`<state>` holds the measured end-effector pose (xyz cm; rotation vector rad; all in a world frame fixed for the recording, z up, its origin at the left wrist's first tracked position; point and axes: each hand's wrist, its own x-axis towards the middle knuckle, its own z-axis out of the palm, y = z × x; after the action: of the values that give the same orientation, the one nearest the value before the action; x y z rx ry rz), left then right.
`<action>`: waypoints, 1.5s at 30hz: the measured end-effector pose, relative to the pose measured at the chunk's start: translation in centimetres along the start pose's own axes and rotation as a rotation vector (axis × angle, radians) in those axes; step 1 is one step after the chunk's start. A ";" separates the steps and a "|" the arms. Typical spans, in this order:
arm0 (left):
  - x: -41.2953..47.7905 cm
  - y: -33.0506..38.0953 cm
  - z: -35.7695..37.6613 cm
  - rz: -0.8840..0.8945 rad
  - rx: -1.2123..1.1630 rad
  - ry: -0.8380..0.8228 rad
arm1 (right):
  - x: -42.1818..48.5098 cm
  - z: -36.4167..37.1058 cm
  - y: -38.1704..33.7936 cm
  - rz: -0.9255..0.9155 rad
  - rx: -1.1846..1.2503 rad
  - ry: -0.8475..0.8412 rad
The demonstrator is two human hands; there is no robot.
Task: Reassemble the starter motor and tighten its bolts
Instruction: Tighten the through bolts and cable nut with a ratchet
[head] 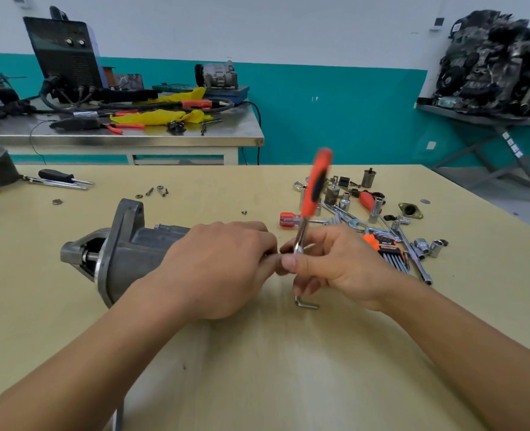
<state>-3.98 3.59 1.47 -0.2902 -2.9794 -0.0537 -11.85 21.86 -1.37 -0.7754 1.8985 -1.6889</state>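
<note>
The grey starter motor lies on its side on the yellow table, nose to the left. My left hand is curled over its rear end and hides it. An orange-handled ratchet stands nearly upright, blurred, with its head at the motor's rear end. My right hand pinches the ratchet near its head. A small hex key lies on the table just below my right hand.
Loose sockets, spanners, a hex key set and a red screwdriver are scattered to the right. Small bolts and nuts lie behind the motor, screwdrivers at far left. A steel bench stands beyond the table.
</note>
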 end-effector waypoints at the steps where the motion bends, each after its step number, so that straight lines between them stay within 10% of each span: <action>1: -0.1 -0.1 -0.1 0.006 -0.010 -0.003 | 0.1 0.2 0.0 0.067 0.046 -0.013; 10: 0.0 0.0 -0.4 0.006 0.018 -0.066 | -0.3 -0.3 -0.1 -0.186 -0.178 0.066; 16: -0.2 -0.1 -0.5 -0.003 -0.016 -0.057 | 0.1 1.0 0.0 0.116 0.033 0.021; 22: 0.1 0.0 -0.8 -0.021 -0.008 -0.123 | -0.2 0.2 -0.2 -0.198 -0.147 0.053; 28: -0.3 -0.1 -0.9 -0.004 -0.021 -0.083 | 0.0 0.9 -0.1 0.104 0.095 -0.038; 35: 0.1 -0.4 -1.0 -0.017 -0.034 -0.121 | -0.3 0.0 0.1 -0.377 -0.370 0.005; 41: -0.3 -0.5 -0.8 -0.022 -0.057 -0.042 | 0.0 1.2 0.0 0.175 0.174 -0.037; 45: -0.2 -0.4 -1.1 -0.014 -0.058 -0.090 | -0.1 0.8 0.3 -0.071 0.020 -0.011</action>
<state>-3.68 3.13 2.52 -0.2868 -3.0737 -0.1328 -11.27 21.36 -1.80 -0.8521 1.8639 -1.7396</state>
